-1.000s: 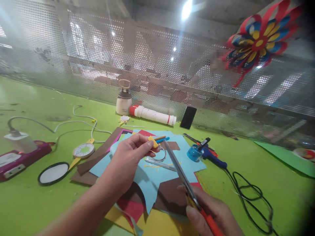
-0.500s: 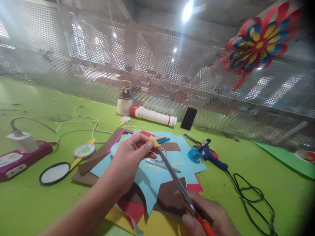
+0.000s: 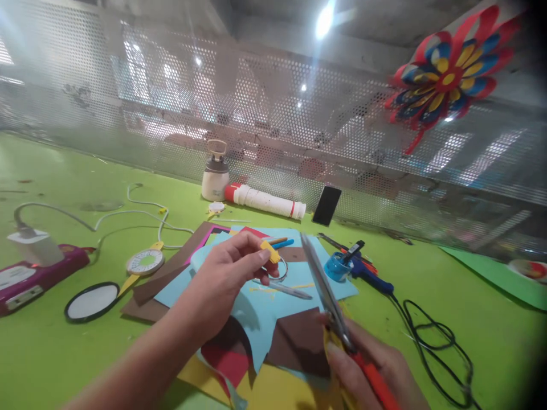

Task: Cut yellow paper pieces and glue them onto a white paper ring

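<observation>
1. A grey perforated metal screen stands beyond the blue sheet, across the whole width of the view.
2. The bright green surface lies under and around the blue sheet.
3. The light-blue paper sheet lies in the middle, over and among brown, red and yellow papers.
4. A red, blue and yellow looped paper flower shows high up, beyond the sheet and to its right.
5. A white ribbed tube with a red end lies behind the sheet, beside a cream bottle with a grey top and looped handle.
6. The orange-handled metal scissors slant over the sheet's right part, their tips apart from the yellow piece.
7. The right hand, near the sheet's lower right, curls its fingers and thumb around the scissors' handles.
8. The left hand, above the sheet's left half, pinches the yellow piece between thumb and fingers.
9. A blue tape roll sits at the sheet's right edge.
10. The small, flat yellow piece is held above the sheet's upper middle.
</observation>
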A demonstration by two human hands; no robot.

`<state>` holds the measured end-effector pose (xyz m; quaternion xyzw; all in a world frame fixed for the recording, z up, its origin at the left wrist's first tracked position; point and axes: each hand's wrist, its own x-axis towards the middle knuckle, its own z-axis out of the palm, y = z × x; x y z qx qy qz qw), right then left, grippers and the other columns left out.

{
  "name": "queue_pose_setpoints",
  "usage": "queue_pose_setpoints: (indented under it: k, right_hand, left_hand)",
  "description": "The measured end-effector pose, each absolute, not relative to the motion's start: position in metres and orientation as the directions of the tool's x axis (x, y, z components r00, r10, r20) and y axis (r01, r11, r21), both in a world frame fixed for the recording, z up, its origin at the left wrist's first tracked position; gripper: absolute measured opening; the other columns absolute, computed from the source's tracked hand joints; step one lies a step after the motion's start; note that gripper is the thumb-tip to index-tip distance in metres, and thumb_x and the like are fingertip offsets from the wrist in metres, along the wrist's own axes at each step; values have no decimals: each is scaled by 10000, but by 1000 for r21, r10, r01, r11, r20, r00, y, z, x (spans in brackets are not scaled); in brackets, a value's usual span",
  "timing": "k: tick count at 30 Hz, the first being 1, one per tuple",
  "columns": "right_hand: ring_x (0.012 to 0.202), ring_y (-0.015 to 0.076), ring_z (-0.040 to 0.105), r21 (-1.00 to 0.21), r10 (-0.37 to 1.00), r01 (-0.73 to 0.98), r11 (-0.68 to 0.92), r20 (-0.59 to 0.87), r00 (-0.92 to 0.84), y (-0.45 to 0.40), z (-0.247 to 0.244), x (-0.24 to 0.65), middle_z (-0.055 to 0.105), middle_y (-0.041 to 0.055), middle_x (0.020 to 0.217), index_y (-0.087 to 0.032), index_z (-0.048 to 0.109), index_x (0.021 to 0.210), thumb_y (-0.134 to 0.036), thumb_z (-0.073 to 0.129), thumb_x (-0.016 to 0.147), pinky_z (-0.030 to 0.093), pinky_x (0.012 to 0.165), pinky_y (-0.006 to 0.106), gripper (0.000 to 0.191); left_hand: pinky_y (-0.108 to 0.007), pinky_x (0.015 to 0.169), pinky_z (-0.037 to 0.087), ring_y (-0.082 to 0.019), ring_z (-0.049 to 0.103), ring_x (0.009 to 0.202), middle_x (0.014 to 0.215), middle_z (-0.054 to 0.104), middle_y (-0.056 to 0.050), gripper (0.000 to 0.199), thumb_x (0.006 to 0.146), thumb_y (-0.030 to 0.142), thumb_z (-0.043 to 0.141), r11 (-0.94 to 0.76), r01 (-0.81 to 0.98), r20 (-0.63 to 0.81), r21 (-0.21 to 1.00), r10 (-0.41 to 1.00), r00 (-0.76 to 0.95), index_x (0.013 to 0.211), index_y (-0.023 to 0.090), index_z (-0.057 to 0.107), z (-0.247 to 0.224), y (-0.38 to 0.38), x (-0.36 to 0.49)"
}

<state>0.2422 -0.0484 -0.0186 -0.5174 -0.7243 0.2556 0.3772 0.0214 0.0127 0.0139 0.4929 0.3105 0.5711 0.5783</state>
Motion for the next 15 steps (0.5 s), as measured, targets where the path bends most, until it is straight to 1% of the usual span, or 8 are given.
queue_pose_setpoints:
  k: [1,3,5,6,8,10,12,15]
  right_hand:
    - [587,149,589,-771,950,554,313,252,-186,-49,-15,243,653,34,731,-181,677,1018,-436,549,877,498,555,209,318]
    - [611,150,586,-823,971,516,239,195,-138,-49,-11,244,613,23,718,-177,634,1091,-419,543,892,503,573,216,327]
    - [663,148,600,-896,981,402,191,163,-103,-50,-10,244,606,21,766,-187,586,1161,-382,540,906,515,618,222,324]
    - [702,147,611,-926,981,326,191,164,-107,-51,-10,243,613,24,809,-198,565,1186,-353,541,911,520,653,228,318]
    - [755,142,615,-956,969,177,232,212,-126,-52,-11,241,613,19,859,-224,542,1204,-291,543,915,522,703,239,296]
    - [783,142,610,-957,956,96,273,259,-141,-52,-11,239,607,16,874,-239,537,1214,-254,540,917,521,735,257,298]
    - [802,147,613,-955,949,75,288,275,-154,-52,-9,237,610,19,887,-243,534,1230,-243,536,920,523,753,278,310]
    - [814,154,633,-953,948,103,286,266,-174,-52,-6,235,619,23,897,-234,545,1223,-239,546,914,540,749,286,309]
  left_hand:
    - [-244,644,447,-122,575,677,717,644,-8,101,842,242,625,-108,-355,191,929,960,207,764,178,620,13,12,23]
    - [-256,628,444,-131,573,655,695,639,-13,91,828,246,639,-47,-341,163,939,933,320,769,180,619,11,10,25]
    - [-261,621,441,-137,576,644,683,635,-13,86,819,259,651,6,-318,134,948,898,419,788,183,624,9,8,29]
    - [-260,616,439,-137,575,641,680,634,-12,87,815,264,655,34,-302,114,953,882,457,796,185,627,8,7,31]
    - [-251,605,431,-133,567,631,671,636,-13,90,813,268,656,89,-263,62,961,855,514,792,185,632,6,6,35]
    - [-247,611,428,-128,555,624,667,638,-18,92,821,265,645,128,-212,13,969,830,558,787,180,637,4,4,38]
    - [-249,625,430,-128,546,624,673,639,-24,105,838,270,623,142,-161,-19,977,805,592,790,178,642,3,2,40]
    - [-258,629,434,-141,557,632,683,633,-31,123,846,284,610,133,-108,-35,985,775,631,785,183,643,2,0,44]
